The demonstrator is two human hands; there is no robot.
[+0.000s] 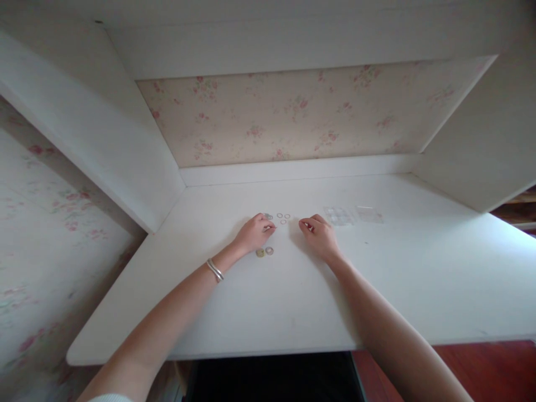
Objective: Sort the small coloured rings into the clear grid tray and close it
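Left hand [256, 231]: fingertips pinched. Right hand [320, 237]: same. Can't tell if either holds anything. Three thin rings [283, 224] between, slightly far; two broader rings [260, 253] nearer, left. Apparently fine ring handling; calls for delicate fingertips.

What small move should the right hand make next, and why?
Probably ease the right bare hand slightly left toward the three thin, pale round rings: they lie on the smooth white tabletop, roughly between that hand and the left bare hand. Whether either hand pinches something is too small to tell.
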